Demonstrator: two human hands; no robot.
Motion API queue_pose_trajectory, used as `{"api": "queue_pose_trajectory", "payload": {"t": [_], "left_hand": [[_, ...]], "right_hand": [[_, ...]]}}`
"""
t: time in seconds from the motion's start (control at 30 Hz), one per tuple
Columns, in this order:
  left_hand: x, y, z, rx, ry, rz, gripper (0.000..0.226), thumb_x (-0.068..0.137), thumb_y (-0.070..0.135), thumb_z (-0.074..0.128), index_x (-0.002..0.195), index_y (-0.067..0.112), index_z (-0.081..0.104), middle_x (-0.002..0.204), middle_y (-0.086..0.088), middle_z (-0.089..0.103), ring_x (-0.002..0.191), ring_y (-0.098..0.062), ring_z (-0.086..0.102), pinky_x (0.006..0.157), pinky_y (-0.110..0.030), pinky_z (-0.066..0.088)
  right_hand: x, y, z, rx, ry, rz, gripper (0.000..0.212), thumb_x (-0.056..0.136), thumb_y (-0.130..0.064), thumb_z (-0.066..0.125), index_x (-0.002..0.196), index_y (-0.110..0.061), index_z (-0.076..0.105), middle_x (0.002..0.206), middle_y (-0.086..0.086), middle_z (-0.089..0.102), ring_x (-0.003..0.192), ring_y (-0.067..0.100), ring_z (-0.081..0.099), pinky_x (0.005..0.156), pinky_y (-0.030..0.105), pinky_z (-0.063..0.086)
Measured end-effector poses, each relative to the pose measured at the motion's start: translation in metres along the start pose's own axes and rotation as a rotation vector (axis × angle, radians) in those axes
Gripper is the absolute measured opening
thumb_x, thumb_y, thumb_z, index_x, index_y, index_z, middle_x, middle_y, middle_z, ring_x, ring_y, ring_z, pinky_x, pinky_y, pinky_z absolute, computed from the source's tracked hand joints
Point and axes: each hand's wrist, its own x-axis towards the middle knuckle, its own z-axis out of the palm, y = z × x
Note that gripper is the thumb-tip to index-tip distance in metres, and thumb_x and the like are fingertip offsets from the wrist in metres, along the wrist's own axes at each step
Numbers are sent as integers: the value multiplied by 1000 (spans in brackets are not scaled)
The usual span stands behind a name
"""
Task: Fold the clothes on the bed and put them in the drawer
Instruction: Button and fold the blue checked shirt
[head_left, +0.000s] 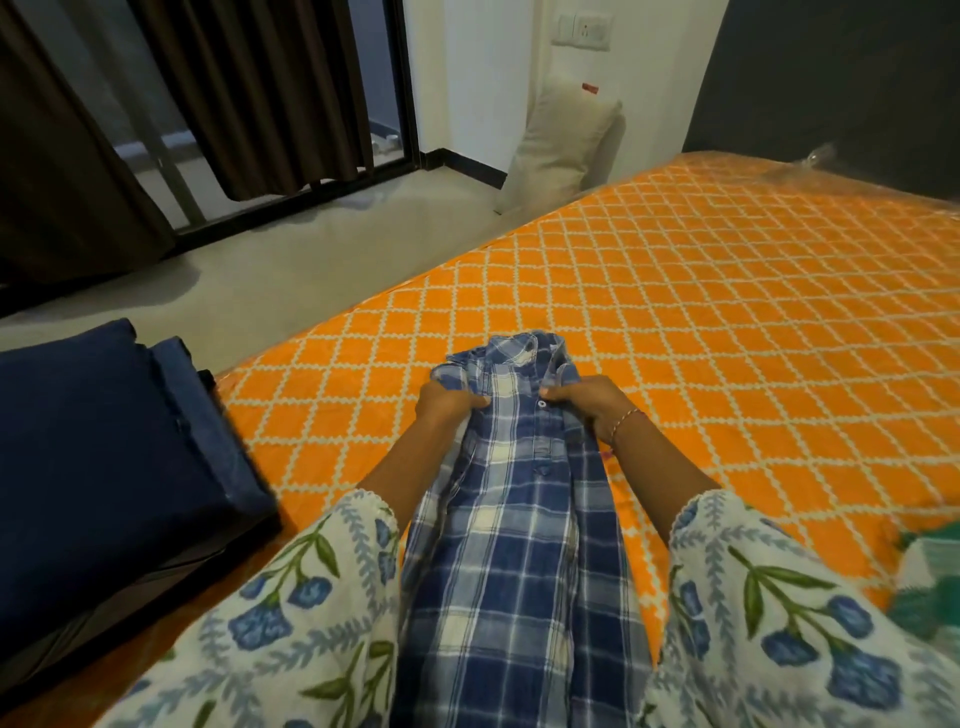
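Bedroom scene, viewed from the head camera: an orange bedspread with a white lattice print covers the bed, which fills the right and centre of the view. Grey floor runs along its left edge to a dark-framed glass door hung with brown curtains. A cream pillow stands propped against the white wall beside the bed's far corner, below a switch plate. At near left, folded navy fabric lies stacked in a dark container whose type cannot be determined.

Centre foreground: a blue-and-white plaid shirt, buttoned front upward, is stretched from the person's lap out over the bedspread, collar farthest away. The left hand grips the shirt at its left shoulder, fingers curled into bunched cloth. The right hand, with a thin bracelet at the wrist, grips the right shoulder likewise, fingers closed on the fabric. Both sleeves carry a blue floral print. A green-and-white garment lies on the bed at the right edge.
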Motion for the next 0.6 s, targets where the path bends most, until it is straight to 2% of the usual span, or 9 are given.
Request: {"api": "queue_pose_trajectory", "payload": {"t": [0.07, 0.13, 0.2, 0.33, 0.4, 0.47, 0.53, 0.57, 0.6], "left_hand": [[-4, 2, -4, -48, -32, -3, 64, 83, 7, 71, 137, -7, 40, 146, -21, 38, 131, -39, 40, 101, -46, 39], [-16, 6, -12, -75, -37, 33, 45, 83, 4, 69, 125, -5, 53, 133, -22, 53, 118, -38, 52, 88, -44, 47], [-28, 9, -20, -98, -65, 93, 40, 84, 0, 68, 122, -2, 56, 126, -15, 60, 111, -34, 57, 84, -39, 47], [-65, 14, -36, -122, -109, 247, 34, 82, -6, 66, 114, 2, 60, 111, -10, 65, 102, -29, 62, 89, -40, 49], [-93, 10, -50, -123, -165, 341, 25, 81, -7, 66, 103, 6, 63, 97, -5, 68, 89, -22, 65, 84, -38, 51], [-123, -6, -67, -47, -227, 431, 20, 82, -6, 66, 98, 6, 65, 92, -3, 69, 82, -15, 67, 77, -33, 54], [-153, -34, -84, 81, -264, 502, 16, 82, 0, 70, 95, 9, 68, 93, 0, 68, 83, -5, 66, 79, -28, 52], [-166, -50, -89, 146, -262, 524, 15, 81, 12, 74, 94, 16, 68, 96, 4, 66, 85, -1, 63, 83, -29, 48], [-178, -66, -93, 239, -234, 532, 24, 77, 31, 77, 98, 26, 68, 102, 8, 64, 92, 1, 59, 89, -31, 43]], "right_hand": [[-3, 1, -2, 52, -29, -27, 37, 80, -5, 73, 105, 19, 60, 123, 37, 54, 110, 47, 57, 92, 46, 50], [-14, -2, -6, 118, -68, -85, 36, 86, -4, 67, 115, 15, 57, 122, 29, 59, 108, 43, 59, 95, 48, 49], [-33, -8, -10, 155, -101, -134, 26, 88, -3, 63, 113, 5, 61, 121, 23, 61, 105, 38, 61, 96, 48, 49], [-77, -18, -15, 193, -76, -320, 25, 87, 0, 63, 112, -1, 62, 109, 15, 65, 93, 27, 63, 91, 41, 50], [-111, -14, -21, 191, -63, -443, 16, 85, 2, 64, 98, -8, 64, 95, 5, 67, 85, 17, 64, 84, 34, 51], [-151, 1, -27, 169, -73, -533, 21, 83, 3, 66, 87, -17, 63, 85, -6, 69, 81, 10, 66, 74, 25, 53], [-186, 29, -34, 90, -101, -600, 27, 79, 3, 70, 89, -22, 64, 79, -15, 72, 78, -1, 67, 67, 15, 51], [-200, 47, -37, 6, -130, -636, 25, 78, -2, 71, 91, -22, 65, 80, -17, 72, 79, -6, 65, 67, 12, 50], [-211, 67, -40, -84, -166, -666, 24, 77, -11, 71, 97, -23, 65, 87, -17, 72, 85, -10, 63, 72, 12, 50]]}}
